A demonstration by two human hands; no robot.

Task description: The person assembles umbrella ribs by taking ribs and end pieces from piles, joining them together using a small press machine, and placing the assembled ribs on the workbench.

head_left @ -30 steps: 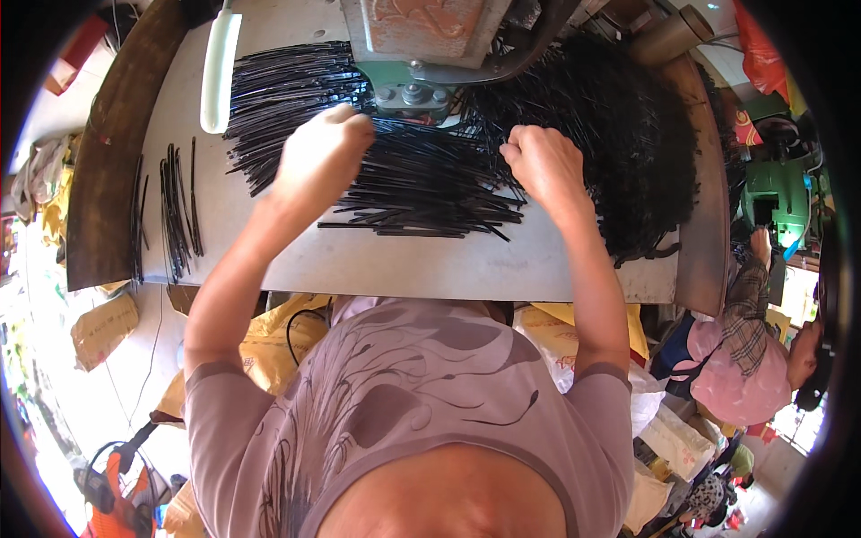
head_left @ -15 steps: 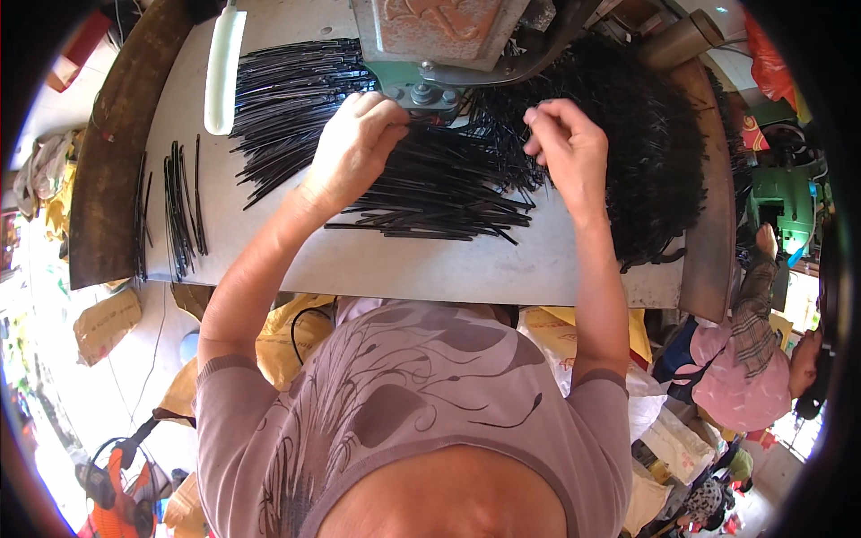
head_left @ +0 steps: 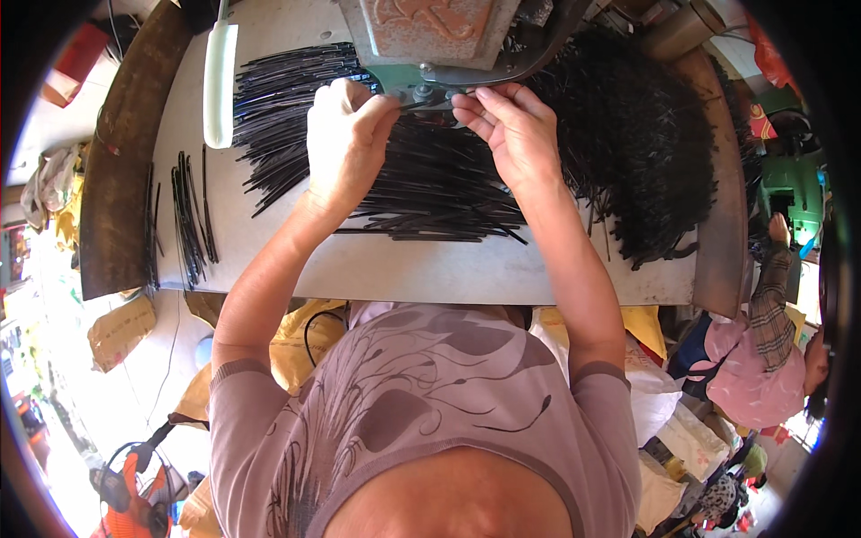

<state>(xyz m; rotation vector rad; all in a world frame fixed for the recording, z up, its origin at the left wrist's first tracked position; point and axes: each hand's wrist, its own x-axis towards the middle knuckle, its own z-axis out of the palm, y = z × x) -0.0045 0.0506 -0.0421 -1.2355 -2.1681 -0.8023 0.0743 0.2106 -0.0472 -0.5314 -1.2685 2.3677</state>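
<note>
At the green base [head_left: 395,79] of a metal machine, my left hand [head_left: 345,139] is closed in a pinch. A thin black strip [head_left: 418,105] extends from its fingertips toward the bolts. Across from it, my right hand [head_left: 516,130] pinches with thumb and forefinger, its other fingers loosely curled; what lies between the tips is too small to make out. Beneath and between both hands spreads a layer of loose black strips [head_left: 430,193]. A second bundle of black strips [head_left: 291,99] lies to the left of my left hand.
A large tangled heap of black pieces [head_left: 641,152] covers the table's right side. The machine's rusty block [head_left: 430,31] overhangs the far middle. A white lamp [head_left: 221,85] hangs at left, near several separate strips [head_left: 186,211]. Another person [head_left: 753,368] sits at right beside a green machine [head_left: 794,193].
My right hand has moved left and farther up from the heap, to the machine base near my left hand. My left hand has shifted slightly left. The view has moved a little.
</note>
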